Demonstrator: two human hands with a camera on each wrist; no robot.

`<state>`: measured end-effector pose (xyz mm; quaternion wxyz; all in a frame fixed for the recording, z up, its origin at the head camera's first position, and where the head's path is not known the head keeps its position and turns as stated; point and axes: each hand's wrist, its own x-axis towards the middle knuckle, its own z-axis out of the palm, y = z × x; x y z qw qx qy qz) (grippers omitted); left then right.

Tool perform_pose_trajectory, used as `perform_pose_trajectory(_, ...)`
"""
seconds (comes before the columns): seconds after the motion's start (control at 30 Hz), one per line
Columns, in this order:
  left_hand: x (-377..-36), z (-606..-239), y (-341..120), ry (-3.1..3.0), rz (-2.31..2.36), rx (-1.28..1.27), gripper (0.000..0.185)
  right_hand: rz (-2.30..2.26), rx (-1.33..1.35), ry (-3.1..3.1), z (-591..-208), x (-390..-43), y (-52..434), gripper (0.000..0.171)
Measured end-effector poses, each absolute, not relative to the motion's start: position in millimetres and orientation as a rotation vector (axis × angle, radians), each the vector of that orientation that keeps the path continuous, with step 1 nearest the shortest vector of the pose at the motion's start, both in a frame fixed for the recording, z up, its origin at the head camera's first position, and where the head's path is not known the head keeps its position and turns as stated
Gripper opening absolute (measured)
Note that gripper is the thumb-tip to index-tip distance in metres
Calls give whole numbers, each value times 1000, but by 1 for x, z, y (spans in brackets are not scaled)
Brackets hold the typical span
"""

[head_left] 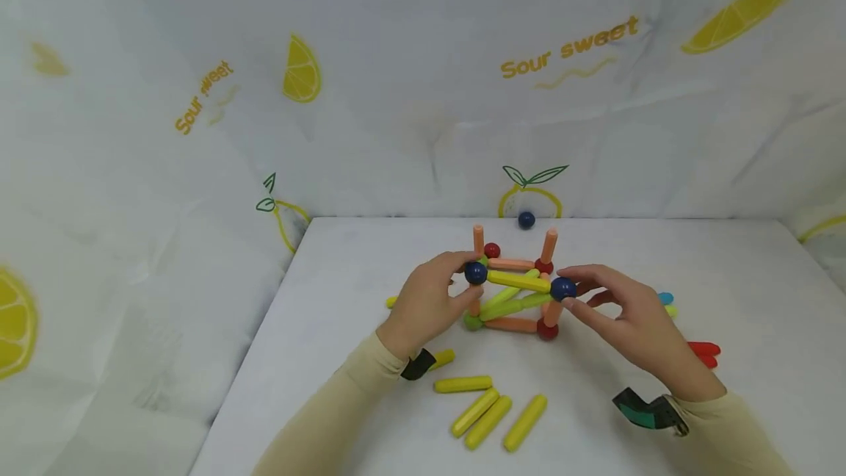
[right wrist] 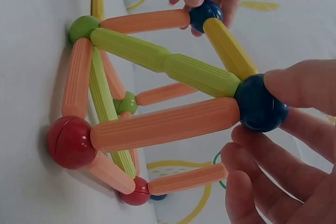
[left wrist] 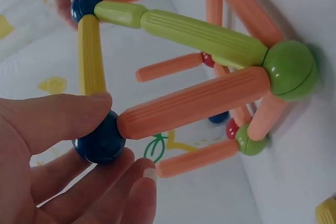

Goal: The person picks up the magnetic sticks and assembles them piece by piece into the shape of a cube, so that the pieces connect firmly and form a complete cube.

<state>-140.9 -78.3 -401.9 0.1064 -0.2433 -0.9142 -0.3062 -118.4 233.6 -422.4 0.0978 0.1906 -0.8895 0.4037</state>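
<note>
My left hand (head_left: 426,303) pinches a dark blue ball (left wrist: 100,142) between thumb and fingers. With thumb and fingertips, my right hand (head_left: 628,322) pinches another dark blue ball (right wrist: 260,103). A yellow rod (head_left: 518,282) joins the two balls along the top front of a frame. Below each ball stands an orange rod (right wrist: 168,124), reaching down to a green ball (left wrist: 290,70) on the left and a red ball (right wrist: 72,142) on the right. A light green diagonal (left wrist: 202,35) runs from the lower green ball to the right blue ball. Two rear orange uprights (head_left: 550,244) have bare tops.
Several loose yellow rods (head_left: 488,422) lie in front of the frame. A dark blue ball (head_left: 526,220) sits at the table's back edge, and a red ball (head_left: 492,250) behind the frame. Red rods (head_left: 703,349) and a blue piece (head_left: 665,298) lie by the right arm.
</note>
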Motion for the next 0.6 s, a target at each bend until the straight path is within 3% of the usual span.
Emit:
perform_pose_trajectory(0.27, -139, -407, -81, -2673, -1048, -784, 44, 1195, 584, -2596, -424, -119, 233, 44)
perform_pose_trajectory(0.6, -133, -415, -82, -2674, -1085, -735, 53, 1261, 490, -2689, -421, -131, 241, 36)
